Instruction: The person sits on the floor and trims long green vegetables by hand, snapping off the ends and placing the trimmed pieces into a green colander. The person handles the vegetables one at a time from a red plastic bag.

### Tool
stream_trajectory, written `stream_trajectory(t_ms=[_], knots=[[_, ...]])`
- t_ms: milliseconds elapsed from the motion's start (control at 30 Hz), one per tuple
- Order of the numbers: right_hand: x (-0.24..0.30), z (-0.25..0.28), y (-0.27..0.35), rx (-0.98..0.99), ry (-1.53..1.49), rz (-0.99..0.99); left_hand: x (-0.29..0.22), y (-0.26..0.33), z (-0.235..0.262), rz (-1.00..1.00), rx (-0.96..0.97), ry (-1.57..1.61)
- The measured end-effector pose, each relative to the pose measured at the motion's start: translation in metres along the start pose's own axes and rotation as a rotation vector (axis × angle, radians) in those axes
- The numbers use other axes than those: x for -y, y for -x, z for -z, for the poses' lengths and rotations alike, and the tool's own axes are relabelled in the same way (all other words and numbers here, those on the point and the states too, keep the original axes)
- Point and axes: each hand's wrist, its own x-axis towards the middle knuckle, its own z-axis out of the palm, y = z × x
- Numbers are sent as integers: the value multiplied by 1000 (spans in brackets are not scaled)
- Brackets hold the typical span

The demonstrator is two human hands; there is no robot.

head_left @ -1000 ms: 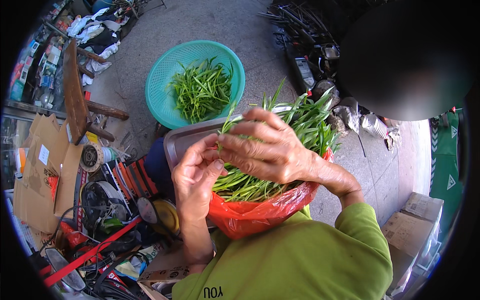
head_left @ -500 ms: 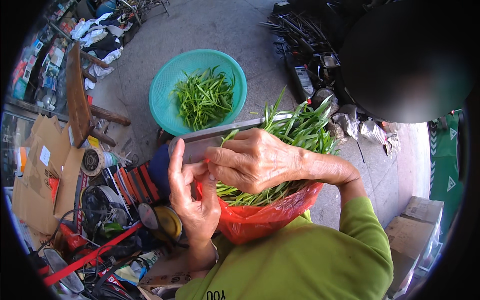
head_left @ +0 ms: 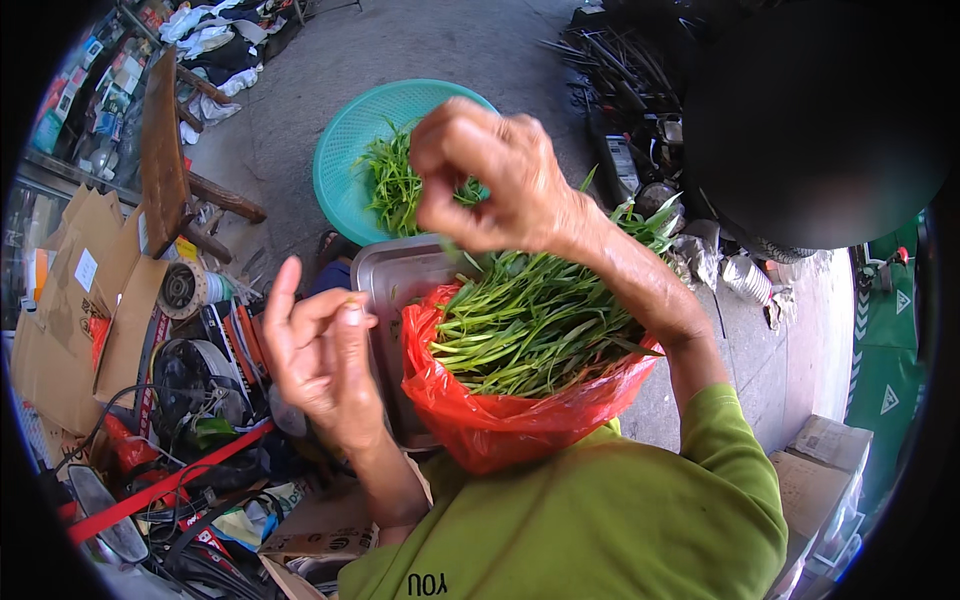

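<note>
My right hand (head_left: 495,180) is raised, fingers curled in a pinch, between the turquoise basket (head_left: 335,185) and the red plastic bag (head_left: 530,430). A blurred bit of green shows just under it; whether it is held is unclear. Long-stemmed, narrow-leaved greens (head_left: 530,330), like water spinach, fill the bag, which rests on a metal tray (head_left: 385,268). Cut greens (head_left: 395,185) lie in the basket, partly hidden by my right hand. Left of the tray, my left hand (head_left: 330,360) has its thumb and middle finger together and its index finger raised; what they pinch is too small to name.
A wooden stool (head_left: 165,150) lies tipped at the left, near flattened cardboard (head_left: 75,310) and a wire spool (head_left: 182,290). Cables and clutter fill the lower left. Metal scrap (head_left: 625,80) sits at the far right, cardboard boxes (head_left: 815,470) at the near right.
My hands have parted. The right moved up and away from me toward the basket; the left drew left and down, uncovering the bag's greens and the tray.
</note>
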Motion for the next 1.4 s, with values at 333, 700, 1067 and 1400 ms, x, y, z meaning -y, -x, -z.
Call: stream_trajectory(t_ms=[333,700,1067,1400], knots=[[-39,-6,36,346,186,-143,79,68,104,466,-246,-651],[15,29,123,648,95,-248,73,42,79,249,-257,-796],[33,38,133,405,-31,-321,7,10,0,-171,156,-537],[69,72,107,431,-78,-360,-16,42,-39,-246,642,-468]])
